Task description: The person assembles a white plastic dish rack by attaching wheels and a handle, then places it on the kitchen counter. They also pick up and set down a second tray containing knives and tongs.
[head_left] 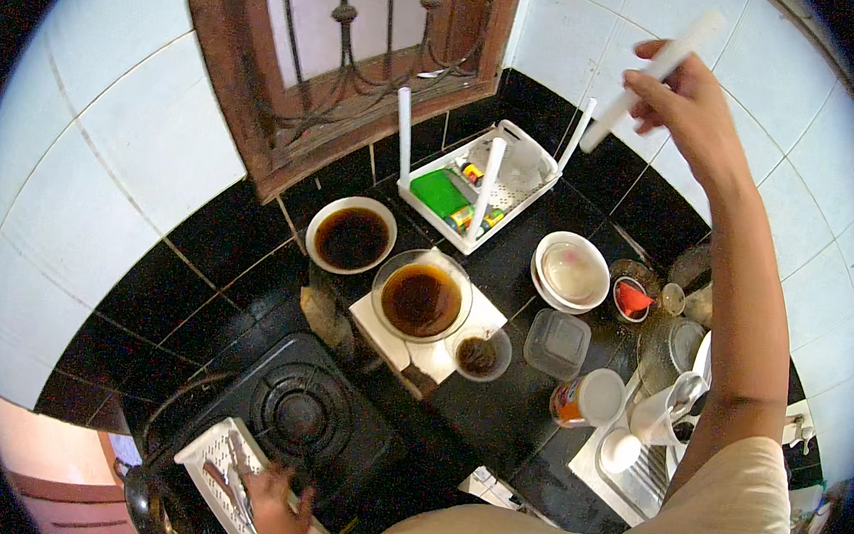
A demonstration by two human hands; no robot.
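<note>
My right hand (685, 107) is raised high at the right, in front of the tiled wall. Its fingers close round a white plastic tube (609, 124), which is held tilted. Down at the lower left, my left hand (279, 512) lies over a white perforated tray (208, 436), its fingers apart. Dark and metallic long items lie in that tray beside the fingers; their kind is hard to make out. In the corner stands a white rack basket (429, 217) with three upright white tubes (404, 135). It holds a green item (440, 194) and small jars (463, 217).
A black stove (301, 408) is beside the tray. Bowls of dark liquid (351, 239) (422, 302) stand near the basket, one on a white tile. White bowls (572, 273), a clear container (556, 344), a lidded jar (597, 398) and a dish drainer (620, 488) sit at the right.
</note>
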